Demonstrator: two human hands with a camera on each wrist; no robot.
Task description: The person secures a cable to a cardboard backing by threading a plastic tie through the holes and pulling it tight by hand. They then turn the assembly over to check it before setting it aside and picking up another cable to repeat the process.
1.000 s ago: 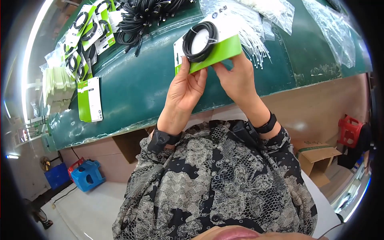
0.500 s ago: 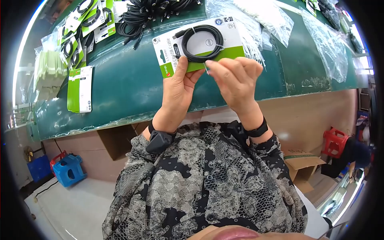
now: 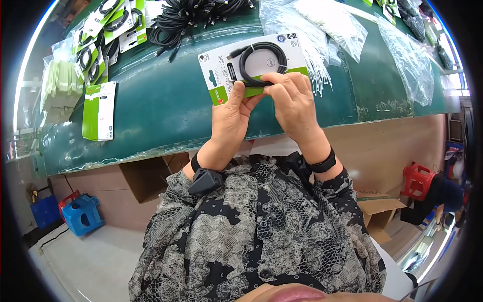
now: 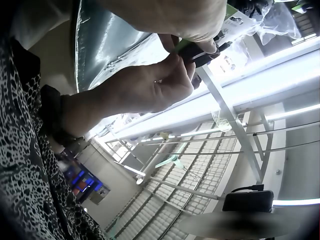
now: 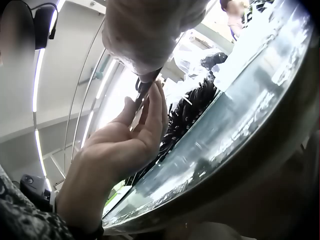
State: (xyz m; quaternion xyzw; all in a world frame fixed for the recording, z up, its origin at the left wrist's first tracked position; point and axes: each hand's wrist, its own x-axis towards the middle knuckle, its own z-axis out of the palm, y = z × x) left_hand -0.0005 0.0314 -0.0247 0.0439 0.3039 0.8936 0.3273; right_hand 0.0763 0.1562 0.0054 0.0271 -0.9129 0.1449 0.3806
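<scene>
In the head view, my left hand [image 3: 229,121] holds a white-and-green packaging card [image 3: 298,56] by its lower edge, thumb in front and fingers behind. A coiled black USB-C cable [image 3: 243,64] lies against the card's printed face, bound at the top by a white cable tie. My right hand [image 3: 294,108] pinches the coil at its lower right, thumb and forefinger right at the card's bottom edge. The left wrist view also shows the right hand [image 4: 162,87] with its fingertips on the black cable. The card's back is hidden.
A loose card [image 3: 99,113] lies on the green table [image 3: 166,110], near a stack of cards [image 3: 63,85] and packed cables [image 3: 118,22]. Behind are loose black cables [image 3: 181,22], white cable ties [image 3: 317,73] and a plastic bag [image 3: 410,70]. A cardboard box [image 3: 382,206] stands below, right.
The card has turned from a steep tilt to show its face. My right hand left its lower right edge, rose in front, then came down onto the coil.
</scene>
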